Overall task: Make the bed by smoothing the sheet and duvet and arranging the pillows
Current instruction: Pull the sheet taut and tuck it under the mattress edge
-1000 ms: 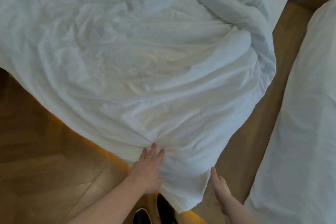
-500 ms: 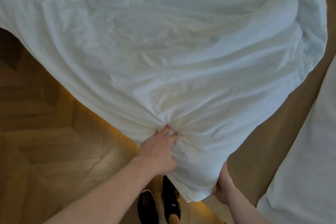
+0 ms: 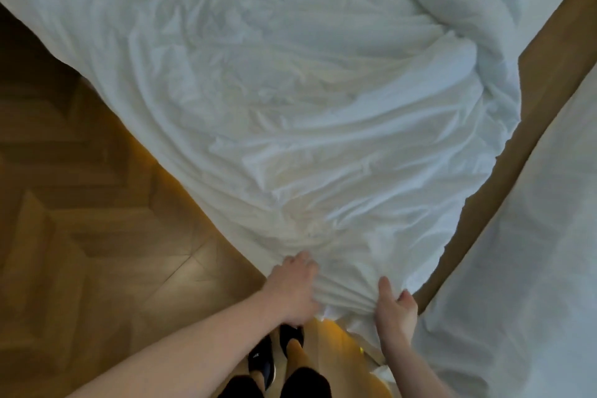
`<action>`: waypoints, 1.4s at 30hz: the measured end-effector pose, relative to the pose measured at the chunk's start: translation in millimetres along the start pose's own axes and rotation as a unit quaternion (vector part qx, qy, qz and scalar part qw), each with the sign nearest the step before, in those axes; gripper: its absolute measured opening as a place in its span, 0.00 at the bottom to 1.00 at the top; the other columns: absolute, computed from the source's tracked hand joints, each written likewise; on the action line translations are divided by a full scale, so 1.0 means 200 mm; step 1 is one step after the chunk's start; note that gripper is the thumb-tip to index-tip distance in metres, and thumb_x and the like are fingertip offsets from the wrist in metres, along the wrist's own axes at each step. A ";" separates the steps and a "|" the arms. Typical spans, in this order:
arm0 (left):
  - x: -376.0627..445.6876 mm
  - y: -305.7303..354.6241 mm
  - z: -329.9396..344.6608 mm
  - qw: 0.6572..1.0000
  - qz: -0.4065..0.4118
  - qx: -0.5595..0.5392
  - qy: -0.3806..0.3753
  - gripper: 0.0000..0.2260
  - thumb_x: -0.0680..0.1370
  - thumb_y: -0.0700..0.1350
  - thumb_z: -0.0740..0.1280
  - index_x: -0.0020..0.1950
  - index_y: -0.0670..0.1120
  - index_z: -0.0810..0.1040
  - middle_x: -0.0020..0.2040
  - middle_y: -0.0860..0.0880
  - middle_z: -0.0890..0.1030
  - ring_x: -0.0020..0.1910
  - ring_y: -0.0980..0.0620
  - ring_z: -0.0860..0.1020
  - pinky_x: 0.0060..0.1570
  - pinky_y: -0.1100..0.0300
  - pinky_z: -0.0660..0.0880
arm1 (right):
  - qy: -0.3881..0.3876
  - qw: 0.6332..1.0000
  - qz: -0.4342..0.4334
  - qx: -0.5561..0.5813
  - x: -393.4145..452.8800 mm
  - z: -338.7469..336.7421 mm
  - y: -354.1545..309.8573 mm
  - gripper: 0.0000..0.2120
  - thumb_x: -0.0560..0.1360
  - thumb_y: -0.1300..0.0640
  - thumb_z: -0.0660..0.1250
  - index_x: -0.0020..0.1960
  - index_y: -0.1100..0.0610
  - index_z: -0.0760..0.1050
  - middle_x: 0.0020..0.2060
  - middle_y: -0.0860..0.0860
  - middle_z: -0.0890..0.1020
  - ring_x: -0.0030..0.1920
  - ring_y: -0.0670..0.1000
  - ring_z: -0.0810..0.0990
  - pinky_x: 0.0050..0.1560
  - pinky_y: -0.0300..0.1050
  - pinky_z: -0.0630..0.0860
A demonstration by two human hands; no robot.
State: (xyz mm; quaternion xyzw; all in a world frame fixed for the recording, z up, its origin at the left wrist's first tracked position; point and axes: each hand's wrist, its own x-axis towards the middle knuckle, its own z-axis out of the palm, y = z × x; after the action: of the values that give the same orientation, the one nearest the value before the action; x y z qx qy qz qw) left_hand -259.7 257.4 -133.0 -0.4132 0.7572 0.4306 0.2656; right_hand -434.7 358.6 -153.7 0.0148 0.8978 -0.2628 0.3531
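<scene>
The bed [image 3: 80,52] is filling most of the view, and the white duvet [image 3: 290,107] is lying rumpled across it, with a thick bunched roll running along its far right side [image 3: 468,26] and its near corner hanging over the wooden floor [image 3: 80,203]. A second stretch of white bedding [image 3: 517,268] is lying to the right, apart from the duvet across a strip of floor. You are standing at the foot corner, working on the duvet-smoothing step; no pillows are showing. Your left hand [image 3: 292,287] is gripping a gathered fold of the duvet's corner, fingers curled into the cloth. Your right hand [image 3: 395,307] is pinching the same corner just beside it, thumb on top. Judging from the creases fanning out from your grip, the next move is calling for a firm, even pull toward you, then spreading that far roll flat.
</scene>
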 end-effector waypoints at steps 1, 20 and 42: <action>-0.10 0.07 0.05 1.000 0.023 -0.018 0.001 0.36 0.74 0.53 0.69 0.80 0.52 0.57 0.79 0.51 0.55 0.76 0.44 0.60 0.73 0.47 0.65 | -0.021 1.000 -0.015 -0.009 -0.09 -0.05 -0.09 0.18 0.78 0.44 0.67 0.43 0.59 0.76 0.41 0.57 0.83 0.41 0.57 0.81 0.46 0.55 0.79; -0.71 0.16 -0.39 0.885 -0.083 -0.354 0.291 0.12 0.76 0.44 0.58 0.50 0.58 0.78 0.44 0.58 0.83 0.46 0.52 0.81 0.49 0.47 0.80 | -0.145 0.988 -0.012 0.048 -0.47 -0.53 -0.78 0.29 0.74 0.37 0.73 0.64 0.57 0.76 0.55 0.56 0.82 0.53 0.58 0.83 0.56 0.61 0.82; -1.02 -0.83 -1.33 0.822 -0.026 -0.471 0.321 0.22 0.79 0.55 0.69 0.72 0.61 0.67 0.61 0.61 0.78 0.58 0.57 0.78 0.56 0.56 0.79 | -0.150 0.927 -0.332 -0.087 -1.18 0.76 -2.25 0.18 0.67 0.53 0.70 0.56 0.55 0.79 0.51 0.55 0.84 0.54 0.60 0.82 0.58 0.55 0.80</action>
State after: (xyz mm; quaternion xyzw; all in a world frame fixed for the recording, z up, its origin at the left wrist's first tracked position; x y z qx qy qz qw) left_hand -24.4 57.4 79.1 -0.6219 0.4940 0.5709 -0.2079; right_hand -258.3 -65.8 111.6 -0.3544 0.8072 -0.2848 0.3765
